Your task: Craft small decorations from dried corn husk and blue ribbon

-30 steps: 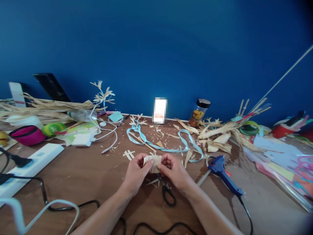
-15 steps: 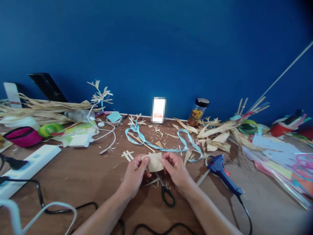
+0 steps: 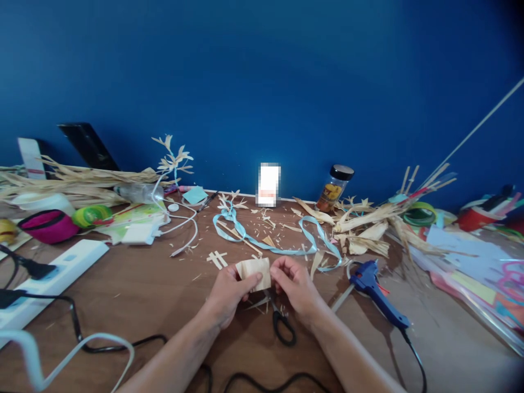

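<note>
A pale, roughly square piece of dried corn husk (image 3: pixel 254 266) is held above the table in front of me. My left hand (image 3: pixel 233 286) pinches it, thumb across its face and fingers behind. Close against the husk's right edge, my right hand (image 3: pixel 292 278) has thumb and fingertips pressed together; whether they grip the edge or a thin strip is hidden. Below the hands lie black-handled scissors (image 3: pixel 283 328), blades partly covered by the husk, among small husk scraps.
A blue glue gun (image 3: pixel 374 289) lies to the right. Beyond the hands are a light-blue ribbon (image 3: pixel 278 250) and a lidded jar (image 3: pixel 332 188). Husk bundles (image 3: pixel 364 229) lie at the back right. On the left is a white power strip (image 3: pixel 77 262) with black cables.
My left thumb has slid right, onto the middle of the husk. My right thumb has come off the husk's face to its right edge. The view has shifted slightly.
</note>
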`<action>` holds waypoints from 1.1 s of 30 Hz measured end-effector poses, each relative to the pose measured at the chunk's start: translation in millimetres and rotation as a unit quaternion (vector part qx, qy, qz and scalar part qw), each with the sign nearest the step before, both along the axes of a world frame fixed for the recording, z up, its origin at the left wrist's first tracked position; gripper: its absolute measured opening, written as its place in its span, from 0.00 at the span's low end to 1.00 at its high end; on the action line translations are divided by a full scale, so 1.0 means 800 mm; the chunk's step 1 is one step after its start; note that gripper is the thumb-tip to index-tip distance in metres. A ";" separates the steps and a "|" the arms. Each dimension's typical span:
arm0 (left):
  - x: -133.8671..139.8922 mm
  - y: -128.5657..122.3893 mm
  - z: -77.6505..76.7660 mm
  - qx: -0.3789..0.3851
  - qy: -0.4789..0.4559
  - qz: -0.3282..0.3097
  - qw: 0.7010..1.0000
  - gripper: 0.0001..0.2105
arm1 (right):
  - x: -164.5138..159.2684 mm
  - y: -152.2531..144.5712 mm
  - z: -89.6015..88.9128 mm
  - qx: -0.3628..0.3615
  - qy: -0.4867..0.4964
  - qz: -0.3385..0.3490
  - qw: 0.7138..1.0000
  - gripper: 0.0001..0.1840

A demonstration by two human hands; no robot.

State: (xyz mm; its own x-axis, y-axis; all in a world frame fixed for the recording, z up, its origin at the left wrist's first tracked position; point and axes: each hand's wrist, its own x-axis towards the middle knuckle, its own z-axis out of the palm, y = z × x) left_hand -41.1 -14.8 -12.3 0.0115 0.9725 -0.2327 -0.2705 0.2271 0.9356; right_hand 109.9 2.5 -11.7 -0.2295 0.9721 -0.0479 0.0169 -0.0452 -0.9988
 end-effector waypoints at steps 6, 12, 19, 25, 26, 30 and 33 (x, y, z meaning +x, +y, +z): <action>-0.006 0.004 0.003 -0.008 0.018 0.065 0.998 0.12 | 0.024 0.003 0.019 0.064 -0.182 0.058 0.980 0.09; -0.015 0.011 -0.002 0.018 0.007 0.153 0.988 0.12 | 0.043 -0.016 0.032 0.163 -0.460 0.183 0.853 0.13; -0.018 0.015 -0.004 0.036 -0.028 0.217 0.975 0.13 | 0.042 -0.027 0.026 0.191 -0.517 0.215 0.806 0.11; -0.015 0.014 0.003 0.058 -0.069 0.255 0.963 0.12 | 0.037 -0.031 0.028 0.206 -0.512 0.193 0.811 0.02; -0.016 0.014 0.004 0.060 -0.073 0.262 0.960 0.12 | 0.036 -0.030 0.029 0.206 -0.508 0.183 0.816 0.02; -0.018 0.016 0.007 0.057 -0.098 0.310 0.944 0.13 | 0.049 -0.015 0.038 0.125 -0.390 0.165 0.897 0.03; -0.019 0.017 0.008 0.037 -0.122 0.324 0.938 0.15 | 0.064 0.000 0.052 -0.001 -0.171 0.154 0.973 0.07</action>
State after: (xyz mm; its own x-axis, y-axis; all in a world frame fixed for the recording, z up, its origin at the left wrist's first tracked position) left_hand -56.0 -1.4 -5.9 -0.5428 0.8076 -0.2307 -0.5366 -0.1222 0.8349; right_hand 161.3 2.8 29.8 -0.4806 0.8596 -0.1734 0.3606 0.0134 -0.9326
